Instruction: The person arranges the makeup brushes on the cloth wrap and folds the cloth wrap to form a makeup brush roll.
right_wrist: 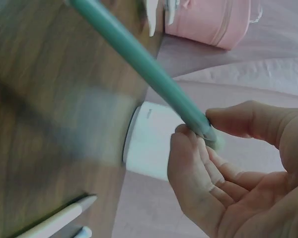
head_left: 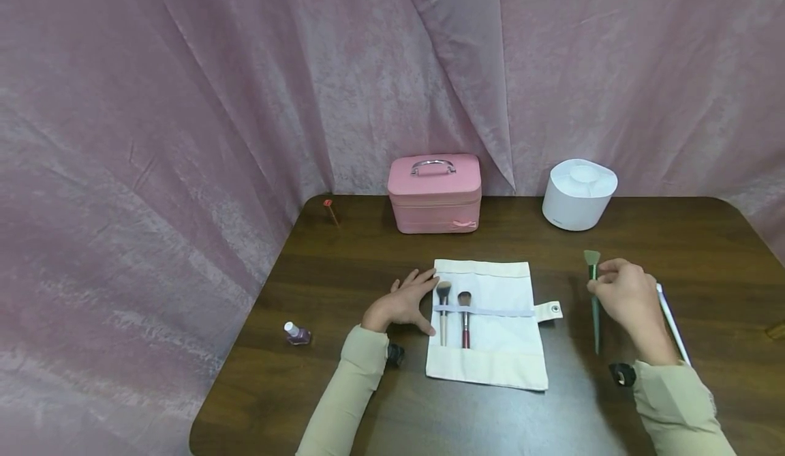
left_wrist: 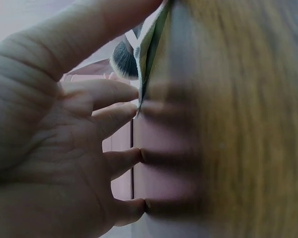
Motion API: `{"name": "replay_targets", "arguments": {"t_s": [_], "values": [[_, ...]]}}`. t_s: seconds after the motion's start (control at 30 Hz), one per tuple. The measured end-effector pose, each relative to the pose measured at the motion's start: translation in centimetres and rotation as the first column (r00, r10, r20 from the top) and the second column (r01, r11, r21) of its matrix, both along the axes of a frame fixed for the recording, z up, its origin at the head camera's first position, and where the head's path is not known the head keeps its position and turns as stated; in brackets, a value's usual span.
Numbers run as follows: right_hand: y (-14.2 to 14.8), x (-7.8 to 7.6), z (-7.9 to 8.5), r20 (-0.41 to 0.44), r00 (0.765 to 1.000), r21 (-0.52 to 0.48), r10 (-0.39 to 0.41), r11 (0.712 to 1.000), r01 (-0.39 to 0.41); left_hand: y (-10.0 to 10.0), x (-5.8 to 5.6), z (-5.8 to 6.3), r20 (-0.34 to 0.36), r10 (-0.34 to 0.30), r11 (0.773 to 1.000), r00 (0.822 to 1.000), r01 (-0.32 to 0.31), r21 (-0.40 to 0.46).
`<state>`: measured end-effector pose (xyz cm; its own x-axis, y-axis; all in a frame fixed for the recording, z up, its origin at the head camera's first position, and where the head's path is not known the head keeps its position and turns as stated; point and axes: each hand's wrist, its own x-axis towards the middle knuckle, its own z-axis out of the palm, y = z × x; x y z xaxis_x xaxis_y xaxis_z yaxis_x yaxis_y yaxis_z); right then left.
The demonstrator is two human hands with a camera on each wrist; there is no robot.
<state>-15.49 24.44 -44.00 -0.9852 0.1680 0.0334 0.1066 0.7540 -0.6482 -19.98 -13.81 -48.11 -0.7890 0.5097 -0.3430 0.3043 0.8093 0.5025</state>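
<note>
A white cloth brush roll (head_left: 499, 337) lies unrolled, with a dark-bristled brush (head_left: 444, 313) and a red-handled makeup brush (head_left: 466, 320) tucked under its strap. My left hand (head_left: 407, 300) spreads its fingers at the roll's left edge; in the left wrist view the fingertips (left_wrist: 134, 157) touch the table and the cloth's rim. Right of the roll, my right hand (head_left: 627, 296) pinches a green makeup brush (head_left: 595, 313) between thumb and fingers, bristles pointing away from me. In the right wrist view its green handle (right_wrist: 139, 59) slants up left, its bristles mostly hidden.
A pink case (head_left: 435, 204) and a white container (head_left: 576, 200) stand at the back. A slim white stick (head_left: 673, 326) lies beside my right forearm. On the left are a nail polish bottle (head_left: 297, 333) and a small orange-brown tube (head_left: 331, 212). A snap tab (head_left: 548, 311) sticks out from the roll.
</note>
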Motion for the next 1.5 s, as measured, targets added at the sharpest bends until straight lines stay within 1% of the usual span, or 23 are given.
{"name": "replay_targets", "arguments": {"t_s": [0.13, 0.23, 0.43, 0.67, 0.8, 0.97, 1.13, 1.4, 1.5], "values": [[-0.5, -0.2, 0.6, -0.049, 0.998, -0.029, -0.038, 0.999, 0.037, 0.0, -0.1, -0.2, 0.001, 0.003, 1.000, 1.000, -0.003, -0.003], [-0.8, -0.4, 1.1, -0.051, 0.996, -0.056, -0.069, 0.996, 0.066, 0.0, -0.2, -0.3, 0.004, 0.007, 1.000, 1.000, -0.007, -0.002], [-1.7, -0.7, 1.7, -0.018, 0.995, -0.146, -0.096, 0.985, 0.093, -0.1, -0.2, -0.4, 0.011, 0.006, 1.000, 1.000, -0.006, -0.004], [-3.1, -1.3, 2.2, -0.067, 0.989, -0.203, -0.129, 0.973, 0.113, 0.0, -0.1, -0.3, 0.011, 0.000, 1.000, 1.000, 0.000, -0.007], [-4.0, -1.3, 2.5, -0.073, 0.987, -0.256, -0.144, 0.959, 0.121, 0.0, 0.0, -0.1, 0.012, 0.001, 1.000, 1.000, -0.001, -0.002], [-5.2, -1.6, 2.5, -0.093, 0.978, -0.362, -0.185, 0.922, 0.140, -0.1, 0.0, -0.1, 0.005, -0.002, 1.000, 1.000, 0.002, -0.001], [-6.6, -2.1, 2.3, -0.109, 0.967, -0.460, -0.230, 0.874, 0.156, -0.2, 0.1, -0.3, 0.009, -0.010, 1.000, 1.000, 0.010, 0.009], [-9.2, -3.0, 0.6, -0.124, 0.957, -0.569, -0.261, 0.809, 0.147, -0.4, 0.1, -0.3, 0.000, -0.010, 1.000, 1.000, 0.010, 0.013], [-9.8, -3.1, 0.1, -0.130, 0.952, -0.591, -0.276, 0.793, 0.150, -0.2, 0.0, -0.3, 0.004, -0.013, 1.000, 1.000, 0.013, 0.025]]}}
